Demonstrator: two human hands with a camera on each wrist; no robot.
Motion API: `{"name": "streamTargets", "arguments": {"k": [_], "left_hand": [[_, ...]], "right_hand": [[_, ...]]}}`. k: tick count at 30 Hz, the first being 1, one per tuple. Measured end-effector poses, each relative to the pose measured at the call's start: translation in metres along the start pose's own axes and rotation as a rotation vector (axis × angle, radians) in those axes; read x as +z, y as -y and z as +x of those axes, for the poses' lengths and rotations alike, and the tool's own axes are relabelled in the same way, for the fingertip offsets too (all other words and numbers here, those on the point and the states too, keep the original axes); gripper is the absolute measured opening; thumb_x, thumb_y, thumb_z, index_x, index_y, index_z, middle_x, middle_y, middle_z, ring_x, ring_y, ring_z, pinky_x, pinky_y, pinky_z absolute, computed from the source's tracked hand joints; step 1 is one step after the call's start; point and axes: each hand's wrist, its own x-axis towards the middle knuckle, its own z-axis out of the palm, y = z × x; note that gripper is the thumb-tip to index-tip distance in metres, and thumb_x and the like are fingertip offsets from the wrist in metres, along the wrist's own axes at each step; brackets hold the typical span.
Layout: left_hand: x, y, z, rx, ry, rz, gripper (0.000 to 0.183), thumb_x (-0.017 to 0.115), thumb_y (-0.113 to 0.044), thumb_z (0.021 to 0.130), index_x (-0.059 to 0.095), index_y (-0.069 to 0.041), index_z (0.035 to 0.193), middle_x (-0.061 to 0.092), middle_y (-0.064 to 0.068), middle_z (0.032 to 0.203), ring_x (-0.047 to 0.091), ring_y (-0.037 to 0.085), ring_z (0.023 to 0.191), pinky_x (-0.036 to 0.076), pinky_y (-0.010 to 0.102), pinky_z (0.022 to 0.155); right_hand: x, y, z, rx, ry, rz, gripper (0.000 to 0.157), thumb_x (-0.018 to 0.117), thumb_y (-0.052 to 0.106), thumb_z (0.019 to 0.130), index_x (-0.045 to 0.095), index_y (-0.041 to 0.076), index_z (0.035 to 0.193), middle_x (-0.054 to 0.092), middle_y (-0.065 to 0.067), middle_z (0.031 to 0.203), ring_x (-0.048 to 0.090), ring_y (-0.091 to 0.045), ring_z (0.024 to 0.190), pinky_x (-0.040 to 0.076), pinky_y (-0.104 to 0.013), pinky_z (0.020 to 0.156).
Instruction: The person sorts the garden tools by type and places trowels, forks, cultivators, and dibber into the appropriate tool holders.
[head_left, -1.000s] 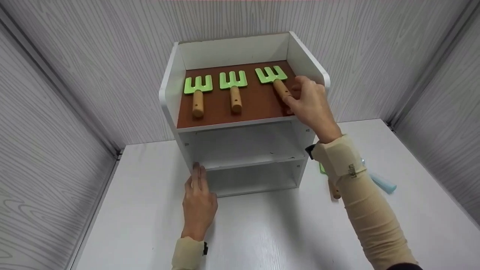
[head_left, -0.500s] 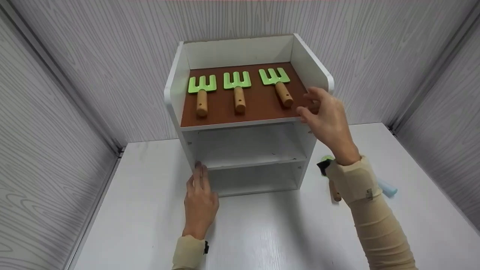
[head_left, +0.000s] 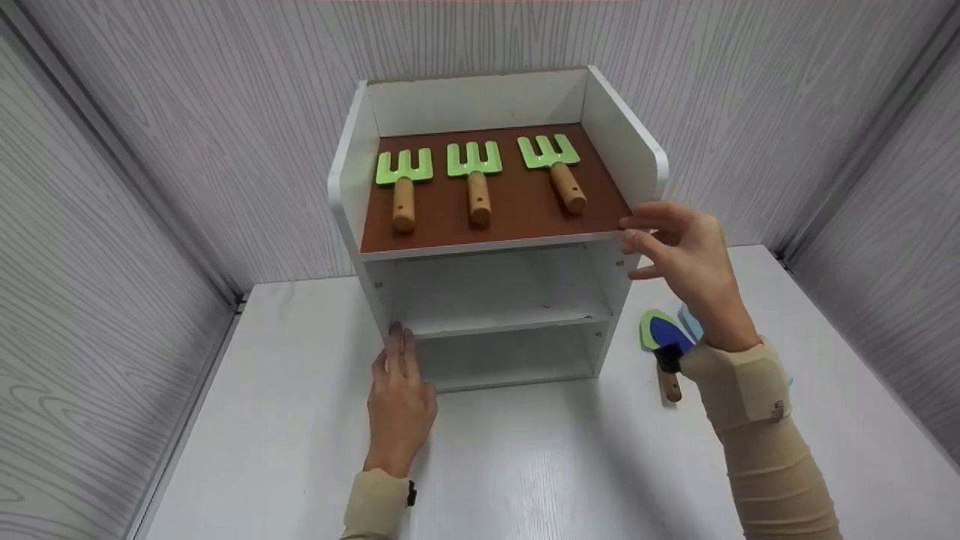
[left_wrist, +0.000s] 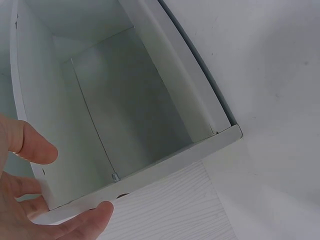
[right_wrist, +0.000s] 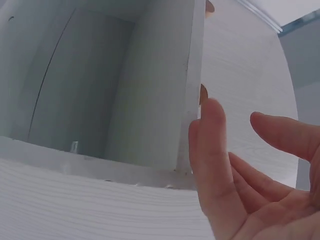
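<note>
On the brown top shelf of a small white cabinet (head_left: pixel 480 328) lie three green hand forks with wooden handles: a left one (head_left: pixel 403 191), a middle one (head_left: pixel 477 184) and a right one (head_left: pixel 566 184), which is slanted. My left hand (head_left: pixel 403 409) rests on the cabinet's left front edge with its fingers straight. In the left wrist view, the left fingertips (left_wrist: pixel 104 211) lie along the white side panel. My right hand (head_left: pixel 694 259) is by the cabinet's front right corner, fingers relaxed and holding nothing. In the right wrist view, the right thumb (right_wrist: pixel 285 131) stands apart from the fingers.
On the white table (head_left: pixel 510 465), right of the cabinet, lie a blue blade (head_left: pixel 669 334) over a green one, a wooden handle (head_left: pixel 670 386) and a light-blue piece (head_left: pixel 690 321), partly hidden by my right arm. Patterned grey panels (head_left: pixel 480 34) enclose the table.
My right hand has let go of the right hand fork and moved right and down to the cabinet's front corner. That fork now lies a little straighter. The left hand stays put.
</note>
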Motion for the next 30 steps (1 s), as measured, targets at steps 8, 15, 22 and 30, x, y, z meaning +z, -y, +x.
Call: {"name": "streamTargets", "arguments": {"k": [8, 15, 22, 30], "left_hand": [[-0.001, 0.0, 0.001, 0.001, 0.011, -0.007, 0.074, 0.07, 0.007, 0.082, 0.035, 0.014, 0.148, 0.034, 0.027, 0.153, 0.052, 0.05, 0.119, 0.06, 0.048, 0.077], [0.0, 0.001, 0.0, 0.023, -0.001, 0.02, 0.074, 0.07, 0.007, 0.081, 0.037, 0.015, 0.146, 0.035, 0.028, 0.153, 0.053, 0.05, 0.117, 0.06, 0.049, 0.077], [-0.001, 0.0, 0.0, 0.014, 0.008, 0.018, 0.073, 0.069, 0.007, 0.083, 0.036, 0.014, 0.147, 0.033, 0.028, 0.154, 0.052, 0.049, 0.119, 0.06, 0.048, 0.079], [-0.002, -0.001, 0.0, 0.009, 0.009, 0.034, 0.076, 0.073, 0.005, 0.082, 0.035, 0.013, 0.148, 0.033, 0.027, 0.154, 0.052, 0.047, 0.12, 0.06, 0.046, 0.08]], "right_hand": [[-0.018, -0.017, -0.003, 0.054, 0.048, 0.052, 0.029, 0.066, 0.015, 0.099, 0.065, -0.009, 0.116, 0.071, -0.001, 0.096, 0.071, -0.015, 0.079, 0.061, -0.033, 0.065], [-0.025, -0.029, -0.003, 0.166, 0.114, 0.06, 0.035, 0.063, 0.019, 0.101, 0.061, -0.009, 0.123, 0.07, -0.002, 0.1, 0.071, -0.018, 0.083, 0.061, -0.034, 0.07], [-0.03, -0.035, -0.003, 0.215, 0.133, 0.018, 0.042, 0.063, 0.025, 0.102, 0.059, -0.01, 0.126, 0.069, -0.007, 0.108, 0.071, -0.016, 0.086, 0.061, -0.033, 0.072], [-0.034, -0.044, -0.004, 0.234, 0.13, -0.031, 0.044, 0.061, 0.027, 0.103, 0.058, -0.007, 0.13, 0.066, -0.018, 0.115, 0.071, -0.013, 0.086, 0.061, -0.032, 0.073]]}}
